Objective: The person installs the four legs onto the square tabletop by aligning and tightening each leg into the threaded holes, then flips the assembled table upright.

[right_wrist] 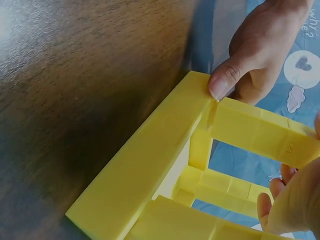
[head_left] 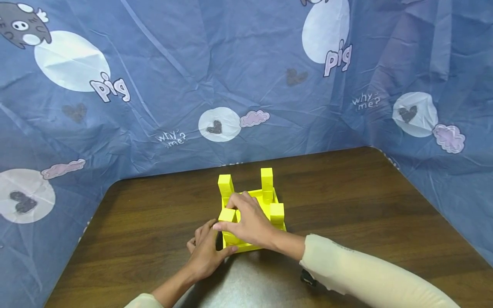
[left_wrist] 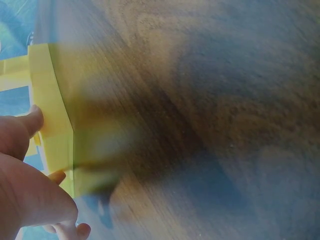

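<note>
A yellow square plastic frame (head_left: 246, 247) with square legs standing up from its corners, like a small upturned stool, sits on the table. My left hand (head_left: 208, 252) grips its near left corner, thumb on the rim and fingers along the outer side. My right hand (head_left: 250, 220) reaches over the frame and holds the top of the near left leg (head_left: 227, 215) between thumb and fingers. In the right wrist view that leg (right_wrist: 260, 130) rises from the corner beside the left thumb (right_wrist: 222, 85). The left wrist view shows the frame's outer wall (left_wrist: 55, 110).
The far left leg (head_left: 225, 185), far right leg (head_left: 267, 179) and near right leg (head_left: 277, 214) stand upright around the hands. Brown wood-grain table (head_left: 339, 192) surrounds the frame. A blue printed cloth (head_left: 239, 77) hangs behind it. Something black (head_left: 307, 278) shows below the right sleeve.
</note>
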Available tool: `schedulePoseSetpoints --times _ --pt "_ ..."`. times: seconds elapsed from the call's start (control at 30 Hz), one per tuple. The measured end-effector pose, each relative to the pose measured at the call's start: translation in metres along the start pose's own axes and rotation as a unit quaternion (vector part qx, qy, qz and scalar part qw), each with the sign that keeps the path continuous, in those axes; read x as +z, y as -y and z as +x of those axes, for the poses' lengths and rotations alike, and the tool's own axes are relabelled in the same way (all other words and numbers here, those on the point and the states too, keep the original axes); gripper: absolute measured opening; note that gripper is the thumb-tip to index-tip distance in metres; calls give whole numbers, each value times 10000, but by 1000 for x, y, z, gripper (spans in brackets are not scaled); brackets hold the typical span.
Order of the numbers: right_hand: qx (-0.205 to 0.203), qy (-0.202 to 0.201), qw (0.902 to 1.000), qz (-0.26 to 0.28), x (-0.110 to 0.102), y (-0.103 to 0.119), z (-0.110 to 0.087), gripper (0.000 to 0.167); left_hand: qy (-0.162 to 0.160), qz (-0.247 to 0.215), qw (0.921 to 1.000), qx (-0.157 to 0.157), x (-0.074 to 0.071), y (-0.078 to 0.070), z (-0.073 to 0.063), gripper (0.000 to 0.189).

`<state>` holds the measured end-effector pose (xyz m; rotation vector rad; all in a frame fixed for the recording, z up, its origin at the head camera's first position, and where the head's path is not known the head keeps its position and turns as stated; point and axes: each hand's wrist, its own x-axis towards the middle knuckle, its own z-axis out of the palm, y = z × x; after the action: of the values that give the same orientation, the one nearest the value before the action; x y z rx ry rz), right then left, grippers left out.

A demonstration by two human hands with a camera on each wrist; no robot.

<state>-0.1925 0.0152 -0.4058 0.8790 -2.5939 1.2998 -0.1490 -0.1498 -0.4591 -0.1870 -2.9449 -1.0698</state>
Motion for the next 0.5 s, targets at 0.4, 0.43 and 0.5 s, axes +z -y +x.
schedulePoseSetpoints --times 0.4,0.43,0.5 --pt "-168 1168 9923 371 -23 8 -4 49 119 -36 9999 -44 -1 2 3 59" --pt "-153 1155 9924 393 -23 8 -5 46 120 -38 9999 -47 -1 2 3 59" --pt "-128 1064 9933 437 -22 7 -5 42 130 -34 9999 -58 -1 2 3 59"
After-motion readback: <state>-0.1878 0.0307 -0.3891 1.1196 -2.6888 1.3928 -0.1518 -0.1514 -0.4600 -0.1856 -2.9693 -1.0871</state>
